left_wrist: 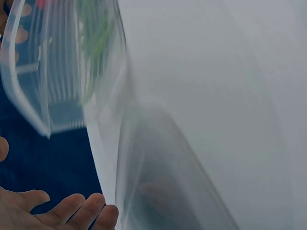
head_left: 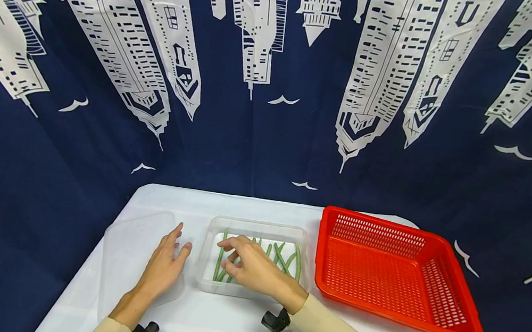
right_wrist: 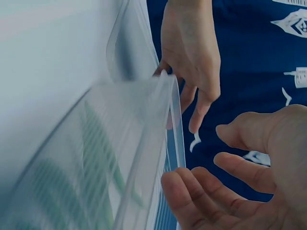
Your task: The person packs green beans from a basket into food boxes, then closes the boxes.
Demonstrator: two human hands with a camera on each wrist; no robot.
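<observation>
A clear plastic container [head_left: 260,224] holds several green beans [head_left: 297,262] lying loose on its bottom. Over the container's left half hovers my right hand [head_left: 253,266], its fingers loosely bent. In the right wrist view no bean shows between that hand's thumb and fingers [right_wrist: 206,184]. Left of the container is my left hand [head_left: 163,265], fingers extended and holding nothing. Beneath and beside it, a flat translucent lid [head_left: 129,254] lies on the table. In the left wrist view, ribbed container walls [left_wrist: 62,91] blur the beans.
To the right of the container stands a red perforated plastic basket [head_left: 372,264], tilted slightly in view and reaching near the table's right edge. The white table [head_left: 212,324] ends at the back against a dark blue cloth [head_left: 258,144] printed with white buildings.
</observation>
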